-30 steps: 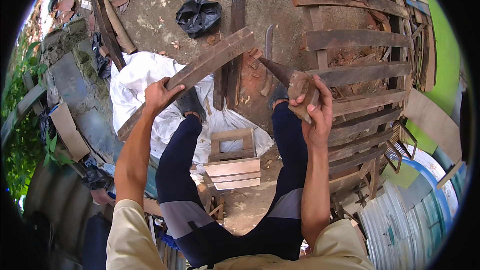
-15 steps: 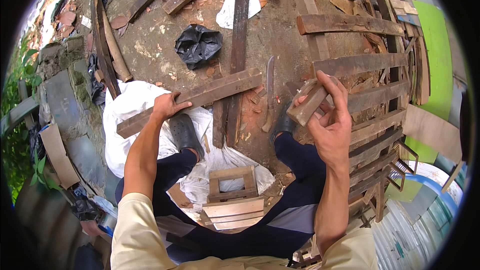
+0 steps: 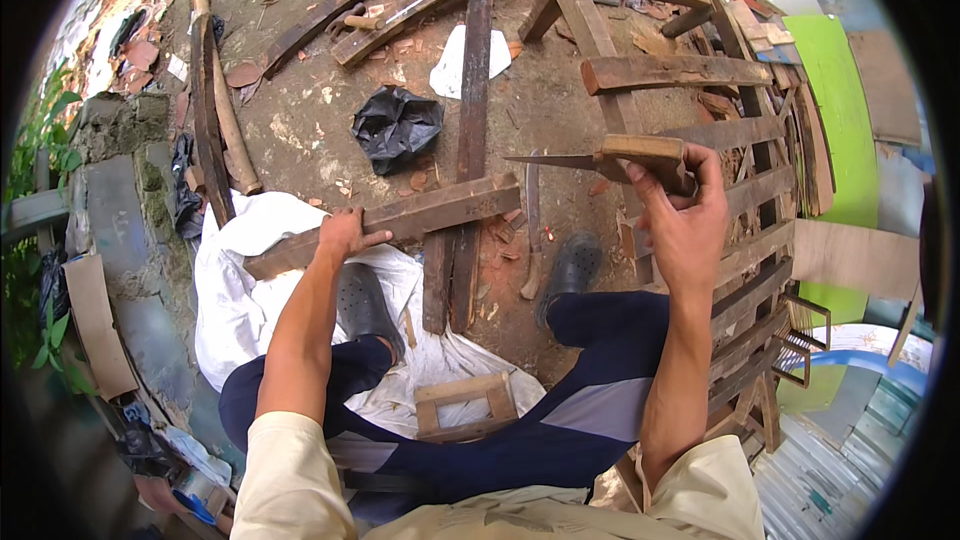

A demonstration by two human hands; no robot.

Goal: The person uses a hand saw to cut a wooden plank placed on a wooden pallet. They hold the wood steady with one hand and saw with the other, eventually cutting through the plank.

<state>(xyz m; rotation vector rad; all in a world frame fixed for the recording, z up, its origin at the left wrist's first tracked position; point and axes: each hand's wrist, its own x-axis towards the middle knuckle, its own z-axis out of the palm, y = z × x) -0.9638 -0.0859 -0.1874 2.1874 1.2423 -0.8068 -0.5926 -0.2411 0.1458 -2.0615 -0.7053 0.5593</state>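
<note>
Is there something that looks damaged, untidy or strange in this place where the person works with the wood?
Yes. The plank under the left hand is rough and weathered. Chips and broken fragments litter the bare ground, a crumpled black bag lies among loose boards, and the white sheet is rumpled. The right hand holds a bare blade.

Cream short-sleeved shirt, bare forearms, left hand (image 3: 342, 233) and right hand (image 3: 683, 230) ungloved, navy trousers with grey panels, dark perforated clogs on both feet
</note>
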